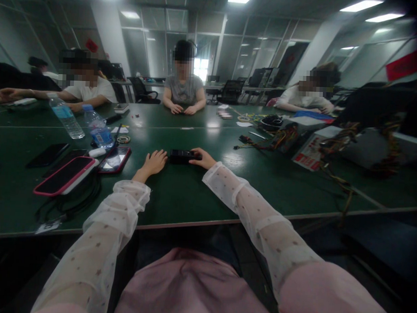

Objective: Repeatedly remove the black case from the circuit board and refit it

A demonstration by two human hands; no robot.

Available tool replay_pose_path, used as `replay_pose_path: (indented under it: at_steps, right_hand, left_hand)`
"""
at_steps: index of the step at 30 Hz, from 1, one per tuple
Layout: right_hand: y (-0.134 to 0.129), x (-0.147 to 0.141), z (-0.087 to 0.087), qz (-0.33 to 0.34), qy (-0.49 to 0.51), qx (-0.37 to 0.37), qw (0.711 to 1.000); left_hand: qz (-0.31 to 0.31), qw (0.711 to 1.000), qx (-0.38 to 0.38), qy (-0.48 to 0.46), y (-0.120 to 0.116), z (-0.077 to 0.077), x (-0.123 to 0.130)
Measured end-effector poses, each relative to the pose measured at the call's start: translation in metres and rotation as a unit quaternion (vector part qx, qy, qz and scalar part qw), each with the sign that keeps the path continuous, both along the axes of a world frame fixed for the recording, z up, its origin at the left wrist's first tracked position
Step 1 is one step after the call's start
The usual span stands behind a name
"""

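A small black box-shaped object [180,156] lies on the green table [193,192] in front of me; its exact kind does not show. My right hand [203,159] grips its right end, thumb at the near side and fingers over the far side. Just left of the object, my left hand [155,162] rests flat on the table with its fingers stretched out. Its fingertips come close to the object's left end; whether they touch it I cannot tell.
To the left lie a pink-edged device [66,175], a phone [47,154], a lit tablet-like screen [115,159] and two water bottles [66,117]. Power supplies with cables [308,132] crowd the right. A person in grey [184,89] sits opposite; others sit at both sides.
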State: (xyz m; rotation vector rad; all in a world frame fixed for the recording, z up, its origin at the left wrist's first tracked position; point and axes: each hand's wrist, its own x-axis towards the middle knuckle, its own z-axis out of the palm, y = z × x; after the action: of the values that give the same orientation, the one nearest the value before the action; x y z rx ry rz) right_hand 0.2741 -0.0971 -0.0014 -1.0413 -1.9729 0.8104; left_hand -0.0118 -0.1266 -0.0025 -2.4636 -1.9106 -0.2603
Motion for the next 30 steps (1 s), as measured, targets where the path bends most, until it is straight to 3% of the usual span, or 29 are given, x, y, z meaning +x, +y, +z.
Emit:
replay_pose_path:
  at_steps: [11,30]
  right_hand:
    - [0.0074,0.0029,-0.0072,0.005,0.017,-0.022,1.0]
    - [0.0045,0.0017,-0.0009,0.006,0.084,-0.018,0.996]
  left_hand:
    - [0.003,1.0,-0.008,-0.002,0.0009,0.0005,-0.0008]
    - [-0.001,1.0,-0.004,-0.008,0.0005,0.0003,-0.0007]
